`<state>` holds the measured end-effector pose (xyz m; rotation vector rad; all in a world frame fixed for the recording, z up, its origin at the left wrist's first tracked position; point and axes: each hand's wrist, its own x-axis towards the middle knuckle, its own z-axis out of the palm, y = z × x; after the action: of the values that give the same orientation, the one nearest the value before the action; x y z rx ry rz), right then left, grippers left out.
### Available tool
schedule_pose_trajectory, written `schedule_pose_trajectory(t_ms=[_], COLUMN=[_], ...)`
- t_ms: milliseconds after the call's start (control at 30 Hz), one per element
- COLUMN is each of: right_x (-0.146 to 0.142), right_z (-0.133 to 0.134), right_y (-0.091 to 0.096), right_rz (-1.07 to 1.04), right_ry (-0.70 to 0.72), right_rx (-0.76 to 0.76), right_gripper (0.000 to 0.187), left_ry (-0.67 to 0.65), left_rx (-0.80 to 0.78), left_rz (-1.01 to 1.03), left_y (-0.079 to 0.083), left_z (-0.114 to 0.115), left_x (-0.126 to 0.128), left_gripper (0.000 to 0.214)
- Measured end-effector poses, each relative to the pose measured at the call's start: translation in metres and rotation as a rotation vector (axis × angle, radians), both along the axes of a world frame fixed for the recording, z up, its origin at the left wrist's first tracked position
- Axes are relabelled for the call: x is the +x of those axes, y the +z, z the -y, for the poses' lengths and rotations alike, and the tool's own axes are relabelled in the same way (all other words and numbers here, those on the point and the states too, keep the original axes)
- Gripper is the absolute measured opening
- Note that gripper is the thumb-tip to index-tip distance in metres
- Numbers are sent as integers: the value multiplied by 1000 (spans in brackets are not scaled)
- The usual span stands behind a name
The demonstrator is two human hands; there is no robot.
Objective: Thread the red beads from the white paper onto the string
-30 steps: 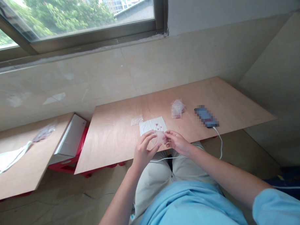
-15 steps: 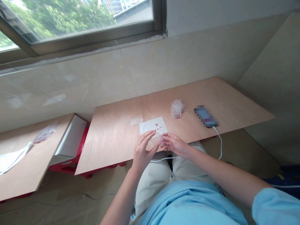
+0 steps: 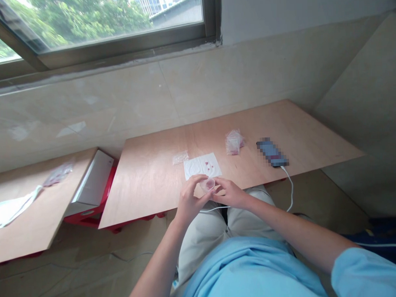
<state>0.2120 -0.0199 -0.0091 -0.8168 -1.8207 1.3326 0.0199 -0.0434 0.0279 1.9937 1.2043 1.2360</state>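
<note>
"Left hand (image 3: 190,198) and right hand (image 3: 228,193) moved closer together?"

"Yes, both pinch a small clear plastic cup (image 3: 207,184), steadying it over a white paper square (image 3: 201,165) flecked red."

A clear plastic piece (image 3: 208,184) with a faint pink tinge stands out against a white paper sheet (image 3: 198,168) dotted with small red specks. The plywood board (image 3: 147,189) is pale tan with soft grain lines, and a clear plastic bag (image 3: 234,143) shows pinkish red inside. The phone (image 3: 272,153) looks dark blue through its pixelated blur, its cable (image 3: 290,188) white. The shirt (image 3: 247,268) is light blue, the trousers (image 3: 204,248) beige. A bright red crate (image 3: 86,218) sits below a white box (image 3: 93,182), and the wall tiles (image 3: 86,104) are cream with grey mottling
</note>
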Motion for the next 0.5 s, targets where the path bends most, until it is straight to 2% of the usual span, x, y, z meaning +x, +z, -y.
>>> schedule_pose_trajectory(t_ms=[67,133,267,400,500], right_x=[0,0,-1,2,14], right_z=[0,1,3,-4,-24], right_y=[2,2,2,-1,-9], right_rz=[7,19,49,10,-35], right_ry=[-4,-16,-41,-39,-184], right_rx=[-10,-24,-48,5,-5], right_gripper=[38,35,39,50,46], left_ry=[-22,-83,-113,-33,36], left_rx=[-110,-250,-496,-541,-567], left_rz=[130,247,411,608,749], left_y=[-4,-7,-16,-21,-20], left_z=[-1,-2,-7,-12,-16], left_x=[2,4,3,2,-2], left_gripper=[65,75,44,30,30])
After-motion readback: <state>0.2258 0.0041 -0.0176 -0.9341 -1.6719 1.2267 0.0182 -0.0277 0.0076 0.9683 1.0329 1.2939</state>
